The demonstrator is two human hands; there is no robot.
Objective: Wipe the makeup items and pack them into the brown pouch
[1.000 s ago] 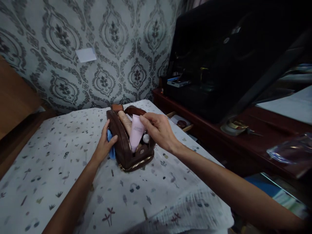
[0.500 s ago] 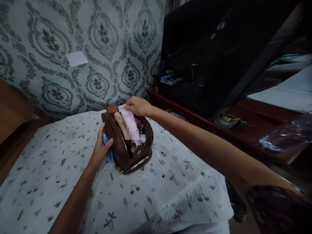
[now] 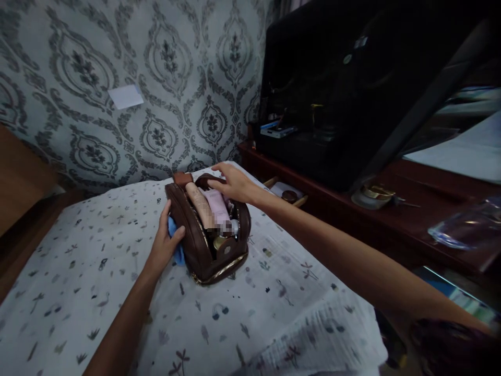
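Observation:
A brown toiletry bag with gold zips lies unzipped on the patterned white sheet. Inside it are a pink tube, a beige tube and smaller items that I cannot make out; part of this is pixelated. My left hand holds the bag's left side, thumb towards the front. A blue cloth shows between that hand and the bag. Over the far right rim, my right hand is open, fingers apart, with nothing in it. A tan strap sits at the bag's far end.
Right of the bed, a dark red cabinet top carries a large black screen, a roll of tape and a clear plastic item. An open drawer sits below. Patterned wallpaper rises behind the bed.
My right hand has let go of the pink tube's far end and spread its fingers. The tube now sits lower in the bag. My left hand keeps its hold.

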